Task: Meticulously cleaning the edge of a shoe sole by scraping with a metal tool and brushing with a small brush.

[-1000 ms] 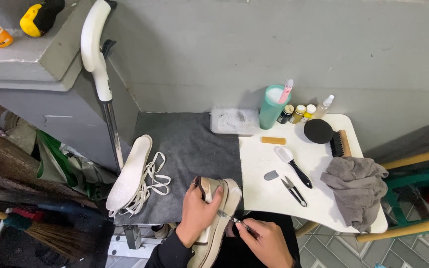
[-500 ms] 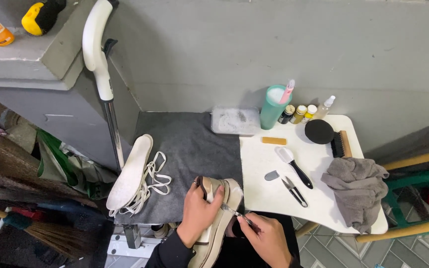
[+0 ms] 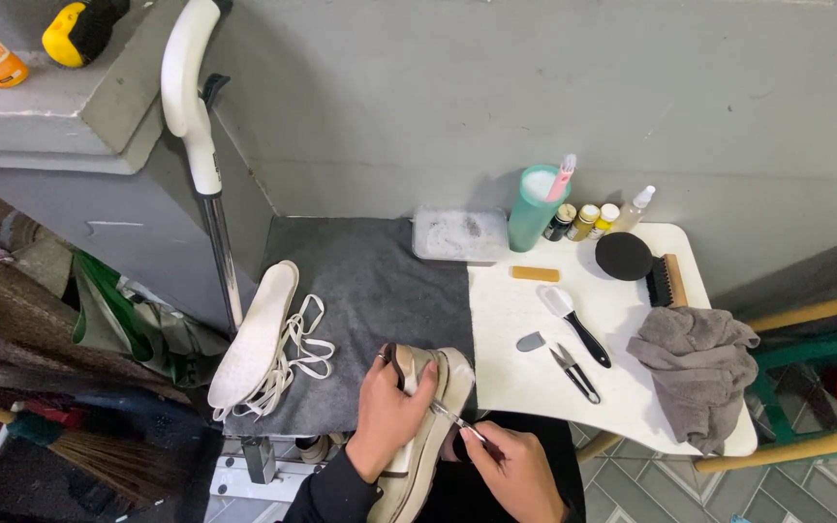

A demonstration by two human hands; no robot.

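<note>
Over the shoe (image 3: pixel 425 426), curled hands (image 3: pixel 389 412) grip a thin tool (image 3: pixel 457 420).

The shoe (image 3: pixel 423 426) lies at the mat's (image 3: pixel 370 291) near edge, insole (image 3: pixel 254 334) and laces (image 3: pixel 297 353) left, table (image 3: pixel 525 378) right.

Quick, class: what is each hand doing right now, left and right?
Left hand: closed around the beige shoe, gripping its upper.
Right hand: closed on a thin metal tool, tip at the shoe.
</note>
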